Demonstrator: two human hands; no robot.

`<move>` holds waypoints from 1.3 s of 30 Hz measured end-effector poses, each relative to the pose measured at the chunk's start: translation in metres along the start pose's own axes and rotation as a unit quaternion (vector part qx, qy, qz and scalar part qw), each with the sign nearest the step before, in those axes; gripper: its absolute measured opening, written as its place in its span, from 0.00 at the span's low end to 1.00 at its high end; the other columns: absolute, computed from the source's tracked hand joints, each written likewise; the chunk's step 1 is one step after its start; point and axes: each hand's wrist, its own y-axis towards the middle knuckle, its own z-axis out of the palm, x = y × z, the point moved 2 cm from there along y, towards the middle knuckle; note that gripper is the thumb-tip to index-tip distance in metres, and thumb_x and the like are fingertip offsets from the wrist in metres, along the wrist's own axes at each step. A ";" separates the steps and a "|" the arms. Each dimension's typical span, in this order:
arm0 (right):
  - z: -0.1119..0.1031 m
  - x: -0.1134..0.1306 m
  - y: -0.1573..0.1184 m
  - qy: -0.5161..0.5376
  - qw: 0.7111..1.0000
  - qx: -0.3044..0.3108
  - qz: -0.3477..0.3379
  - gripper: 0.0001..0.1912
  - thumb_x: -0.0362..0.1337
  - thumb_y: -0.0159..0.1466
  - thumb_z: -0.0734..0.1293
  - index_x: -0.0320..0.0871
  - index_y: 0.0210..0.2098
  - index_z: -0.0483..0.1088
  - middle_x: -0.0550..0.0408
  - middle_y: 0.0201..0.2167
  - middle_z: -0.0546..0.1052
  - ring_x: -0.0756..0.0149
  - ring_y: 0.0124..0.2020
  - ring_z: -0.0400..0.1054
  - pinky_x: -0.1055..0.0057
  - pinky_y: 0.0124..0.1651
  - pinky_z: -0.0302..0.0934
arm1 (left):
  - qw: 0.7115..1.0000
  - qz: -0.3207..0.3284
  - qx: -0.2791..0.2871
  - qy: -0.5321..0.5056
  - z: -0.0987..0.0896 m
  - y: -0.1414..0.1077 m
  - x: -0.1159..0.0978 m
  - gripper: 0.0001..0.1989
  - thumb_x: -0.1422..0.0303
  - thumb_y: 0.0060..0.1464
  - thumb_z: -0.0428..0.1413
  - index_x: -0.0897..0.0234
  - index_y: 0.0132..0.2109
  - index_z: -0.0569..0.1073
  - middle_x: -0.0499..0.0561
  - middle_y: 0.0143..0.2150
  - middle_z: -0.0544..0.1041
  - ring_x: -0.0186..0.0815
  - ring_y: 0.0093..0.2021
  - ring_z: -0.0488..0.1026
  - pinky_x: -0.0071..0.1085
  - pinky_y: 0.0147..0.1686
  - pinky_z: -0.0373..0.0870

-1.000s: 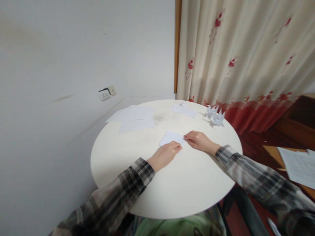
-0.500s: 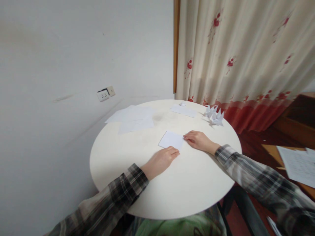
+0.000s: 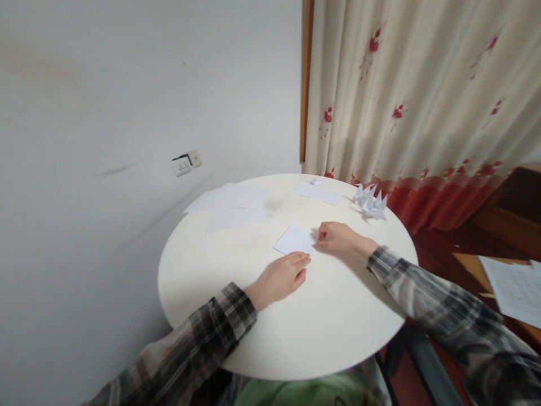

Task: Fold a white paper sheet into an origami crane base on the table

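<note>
A small folded square of white paper (image 3: 293, 239) lies on the round white table (image 3: 203, 282), turned with a corner toward me. My left hand (image 3: 284, 277) rests at its near edge, fingers pressed together on the paper and thumb bent in below them. At the right corner is my right hand (image 3: 338, 237), its fingers curled into a pinch on the paper; the fingertips partly hide that corner.
Several loose white sheets (image 3: 228, 203) lie at the table's back left. Another sheet (image 3: 316, 193) bears a small folded paper piece (image 3: 315, 181). Folded paper cranes (image 3: 374, 206) stand at the right rear. A wall borders the left, a curtain (image 3: 401, 113) the back.
My right hand's fingers have curled in more and lie slightly further over the paper's right corner. My left hand's thumb has bent away from its fingers. The view has shifted slightly.
</note>
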 end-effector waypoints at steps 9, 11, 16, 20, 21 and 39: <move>-0.009 0.018 0.035 -0.038 0.951 0.306 0.024 0.28 0.55 0.39 0.72 0.38 0.30 0.74 0.53 0.26 0.75 0.62 0.30 0.67 0.71 0.31 0.58 | 1.000 -0.013 0.012 -0.007 0.009 -0.006 -0.021 0.16 0.74 0.56 0.46 0.66 0.50 0.70 0.53 0.51 0.73 0.34 0.53 0.67 0.32 0.54 0.65; -0.008 0.025 0.040 -0.065 0.940 0.334 0.036 0.30 0.56 0.35 0.73 0.37 0.28 0.74 0.52 0.26 0.74 0.60 0.31 0.68 0.69 0.34 0.59 | 1.000 -0.013 0.013 -0.008 0.008 -0.005 -0.024 0.16 0.74 0.56 0.46 0.66 0.50 0.70 0.53 0.50 0.74 0.34 0.53 0.68 0.32 0.54 0.65; -0.005 0.027 0.046 -0.078 0.939 0.334 0.024 0.31 0.55 0.29 0.74 0.37 0.25 0.74 0.54 0.24 0.73 0.59 0.31 0.67 0.68 0.35 0.59 | 1.000 -0.014 0.023 -0.002 0.009 -0.005 -0.027 0.16 0.75 0.55 0.46 0.68 0.50 0.70 0.53 0.50 0.73 0.34 0.53 0.67 0.32 0.55 0.64; -0.005 0.012 0.048 -0.037 0.945 0.323 0.022 0.29 0.55 0.29 0.74 0.38 0.22 0.72 0.58 0.20 0.70 0.62 0.30 0.65 0.70 0.34 0.57 | 1.000 -0.014 0.023 0.007 0.008 -0.008 -0.027 0.17 0.75 0.55 0.46 0.67 0.50 0.70 0.53 0.52 0.72 0.35 0.54 0.67 0.33 0.54 0.65; -0.004 0.007 0.049 -0.029 0.944 0.327 0.029 0.28 0.54 0.29 0.75 0.38 0.20 0.71 0.58 0.19 0.69 0.63 0.30 0.65 0.70 0.34 0.57 | 1.000 -0.015 0.023 0.008 0.009 -0.008 -0.026 0.17 0.74 0.55 0.46 0.66 0.50 0.70 0.53 0.52 0.72 0.35 0.54 0.67 0.33 0.54 0.65; 0.005 -0.039 0.063 0.112 0.916 0.372 0.100 0.26 0.47 0.28 0.77 0.36 0.23 0.72 0.55 0.21 0.74 0.62 0.31 0.69 0.70 0.34 0.63 | 1.000 -0.009 0.021 0.002 0.010 -0.008 -0.027 0.17 0.75 0.53 0.47 0.67 0.50 0.70 0.54 0.52 0.72 0.35 0.54 0.67 0.33 0.55 0.65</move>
